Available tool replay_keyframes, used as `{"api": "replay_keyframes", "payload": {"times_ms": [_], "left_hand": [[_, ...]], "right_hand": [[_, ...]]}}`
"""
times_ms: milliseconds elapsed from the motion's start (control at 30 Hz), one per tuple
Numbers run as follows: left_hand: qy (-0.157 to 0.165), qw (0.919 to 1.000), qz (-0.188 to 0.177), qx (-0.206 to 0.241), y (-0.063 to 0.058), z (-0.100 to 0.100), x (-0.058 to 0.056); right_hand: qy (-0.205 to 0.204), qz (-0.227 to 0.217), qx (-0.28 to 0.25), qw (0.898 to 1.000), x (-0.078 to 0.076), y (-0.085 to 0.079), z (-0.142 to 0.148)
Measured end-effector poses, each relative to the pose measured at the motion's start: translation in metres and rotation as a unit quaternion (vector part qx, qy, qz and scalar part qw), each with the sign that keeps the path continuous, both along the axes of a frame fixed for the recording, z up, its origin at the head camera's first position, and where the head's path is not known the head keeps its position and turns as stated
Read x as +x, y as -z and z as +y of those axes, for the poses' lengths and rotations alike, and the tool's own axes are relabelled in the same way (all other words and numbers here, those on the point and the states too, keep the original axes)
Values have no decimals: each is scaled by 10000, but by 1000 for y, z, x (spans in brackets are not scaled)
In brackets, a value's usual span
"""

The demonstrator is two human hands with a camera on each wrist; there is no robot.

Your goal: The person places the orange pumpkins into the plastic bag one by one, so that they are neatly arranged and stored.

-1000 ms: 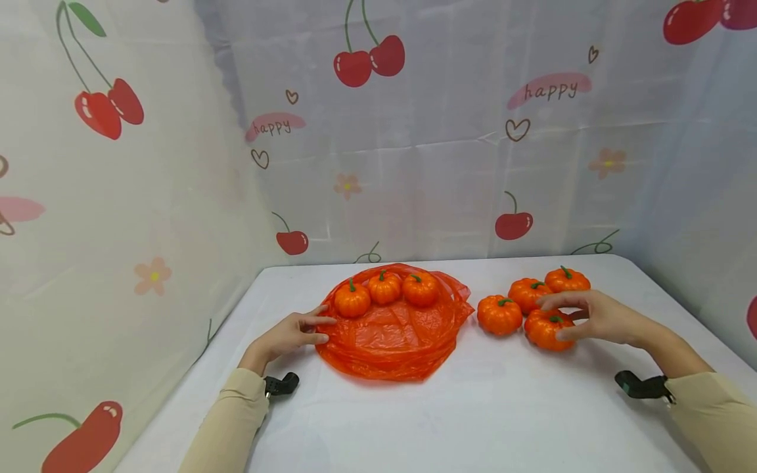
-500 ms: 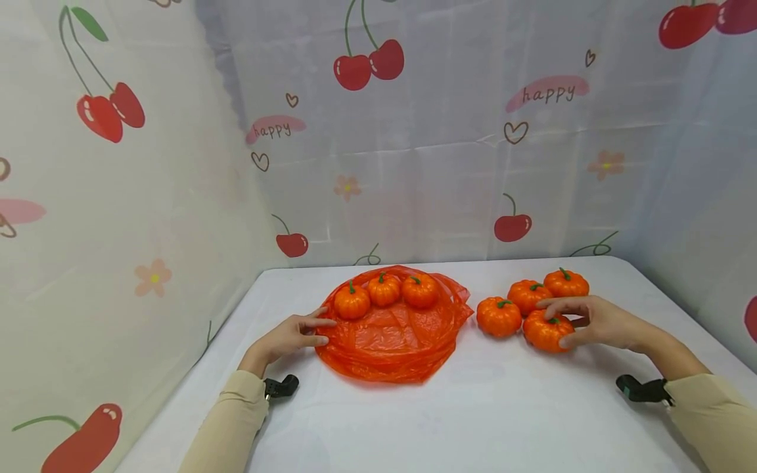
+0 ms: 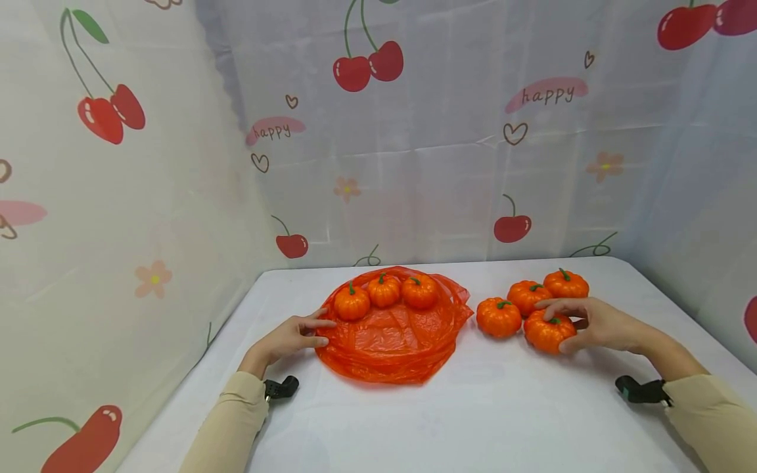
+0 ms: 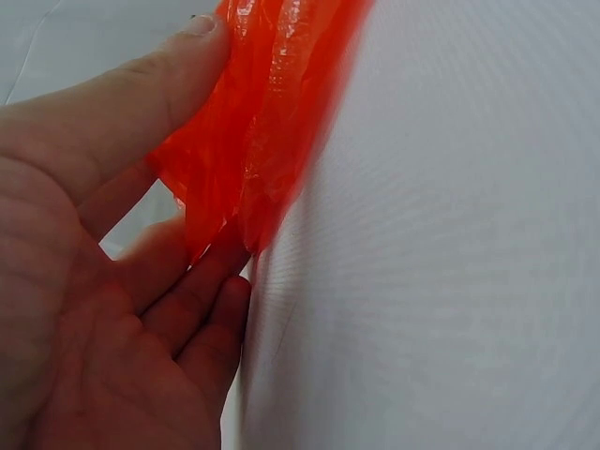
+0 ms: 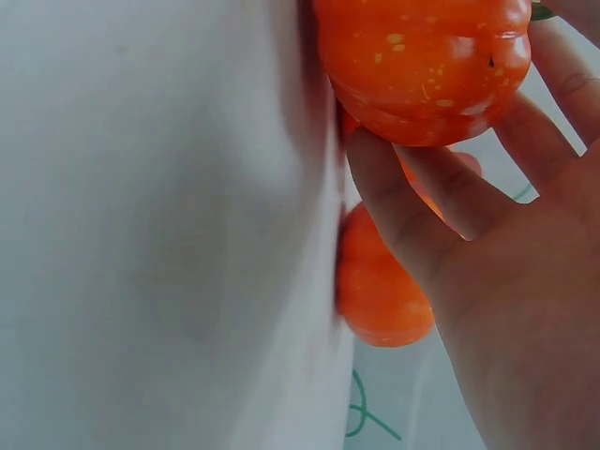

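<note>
A thin red plastic bag (image 3: 393,335) lies spread on the table with its mouth up, and three small orange pumpkins (image 3: 351,302) sit toward its far side. At the bag's left rim is my left hand (image 3: 286,340); the left wrist view shows the thumb on one side of the crumpled plastic (image 4: 272,103) and fingers on the other. To the right of the bag, my right hand (image 3: 609,326) grips the nearest pumpkin (image 3: 545,334) of a second group, fingers on top and thumb at its near side. From the right wrist, that pumpkin (image 5: 427,66) shows fingers bent around it.
Three more pumpkins stand close by: one on the left (image 3: 499,318), one behind (image 3: 528,297) and one farthest back (image 3: 566,284). The white table (image 3: 426,427) meets cherry-printed curtains (image 3: 426,197) at the back and sides.
My right hand has settled lower around the nearest pumpkin, its thumb sliding down the near side. The left hand and the bag stay put; the head view tilts slightly.
</note>
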State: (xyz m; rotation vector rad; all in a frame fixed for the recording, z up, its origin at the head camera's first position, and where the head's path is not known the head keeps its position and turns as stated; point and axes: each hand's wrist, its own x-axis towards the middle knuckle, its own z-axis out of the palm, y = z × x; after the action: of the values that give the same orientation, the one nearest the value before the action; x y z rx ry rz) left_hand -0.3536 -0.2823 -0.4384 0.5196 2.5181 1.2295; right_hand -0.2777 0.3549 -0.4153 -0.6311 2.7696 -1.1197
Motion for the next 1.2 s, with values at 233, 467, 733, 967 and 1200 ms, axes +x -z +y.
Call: {"api": "replay_keyframes", "payload": {"times_ms": [233, 467, 733, 967, 1200], "left_hand": [[64, 10000, 49, 4, 0, -1, 1], [45, 10000, -16, 58, 0, -2, 1], [-3, 10000, 1, 13, -1, -2, 2], [44, 10000, 20, 18, -1, -2, 0], [56, 10000, -37, 20, -1, -1, 0]], "right_hand": [[-110, 259, -99, 9996, 3, -10, 1], [-239, 391, -290, 9985, 4, -25, -7], [-528, 398, -525, 9964, 0, -43, -23], [-623, 382, -418, 9965, -6, -57, -48], [-800, 274, -449, 9954, -15, -63, -73]]}}
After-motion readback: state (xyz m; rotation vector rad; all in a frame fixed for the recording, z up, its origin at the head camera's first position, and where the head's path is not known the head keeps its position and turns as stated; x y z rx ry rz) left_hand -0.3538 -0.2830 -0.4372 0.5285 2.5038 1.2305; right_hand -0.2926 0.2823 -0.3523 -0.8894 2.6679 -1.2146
